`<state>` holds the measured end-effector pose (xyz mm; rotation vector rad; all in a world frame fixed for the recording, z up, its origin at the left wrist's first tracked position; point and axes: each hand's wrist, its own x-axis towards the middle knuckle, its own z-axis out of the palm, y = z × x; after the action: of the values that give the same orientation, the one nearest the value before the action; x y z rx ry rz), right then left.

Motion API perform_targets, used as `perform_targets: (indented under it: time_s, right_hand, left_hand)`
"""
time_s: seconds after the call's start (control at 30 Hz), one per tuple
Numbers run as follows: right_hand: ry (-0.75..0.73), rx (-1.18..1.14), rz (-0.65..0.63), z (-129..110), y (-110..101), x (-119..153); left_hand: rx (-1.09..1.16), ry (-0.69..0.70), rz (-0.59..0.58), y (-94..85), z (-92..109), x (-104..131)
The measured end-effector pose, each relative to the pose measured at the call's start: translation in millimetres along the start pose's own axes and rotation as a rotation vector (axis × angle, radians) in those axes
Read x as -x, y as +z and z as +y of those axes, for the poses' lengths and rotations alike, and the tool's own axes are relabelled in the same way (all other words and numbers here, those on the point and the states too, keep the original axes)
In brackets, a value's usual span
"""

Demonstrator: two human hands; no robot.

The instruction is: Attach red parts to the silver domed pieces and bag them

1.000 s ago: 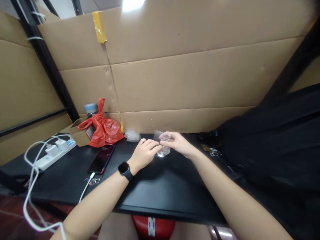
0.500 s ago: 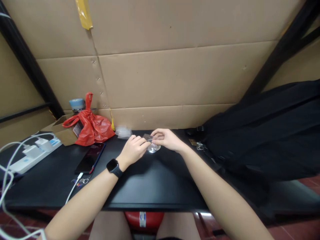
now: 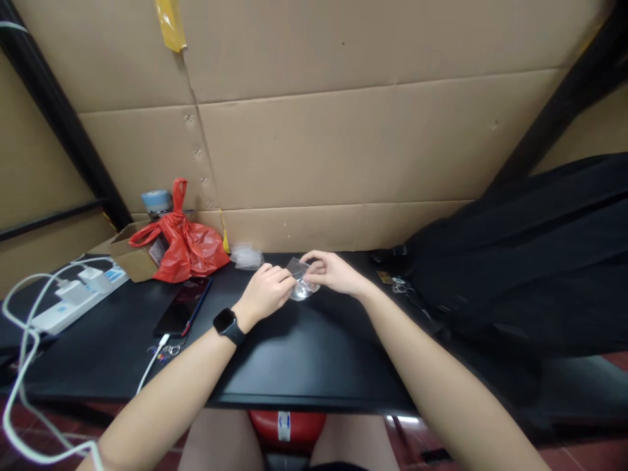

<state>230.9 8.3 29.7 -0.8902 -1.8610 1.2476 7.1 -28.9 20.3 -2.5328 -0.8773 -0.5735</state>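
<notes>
Over the middle of the black table, a small clear plastic bag is between my two hands, with a shiny clear round part at its lower end. My left hand, with a dark watch on the wrist, pinches the left edge of the bag. From the right, my right hand holds its other edge between thumb and fingers. Whether anything lies inside the bag is too small to tell.
On the left are a red plastic bag, a cardboard box, a phone, keys and a white power strip with cables. Clear bags lie near the cardboard wall. Black cloth covers the right side.
The view has shifted slightly. The fingers of my right hand have shifted a little on the plastic, and more of the clear bag shows between my hands.
</notes>
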Motion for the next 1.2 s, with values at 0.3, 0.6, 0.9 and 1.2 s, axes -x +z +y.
perform_targets:
  time_s: [0.3, 0.6, 0.9, 1.2]
  right_hand:
    - [0.010, -0.004, -0.086, -2, 0, 4]
    - [-0.005, 0.146, -0.098, -4, -12, 8]
    - [0.062, 0.371, -0.172, 9, -15, 5]
    - [0.003, 0.575, -0.120, 2, -6, 4]
  left_hand:
    - [0.106, 0.040, -0.040, 1.0, -5, 0]
    - [0.139, 0.004, -0.021, -1.2, -22, 2]
    - [0.141, -0.416, -0.200, 4.0, -97, 45]
    - [-0.115, -0.604, -0.163, 26.9, -97, 41]
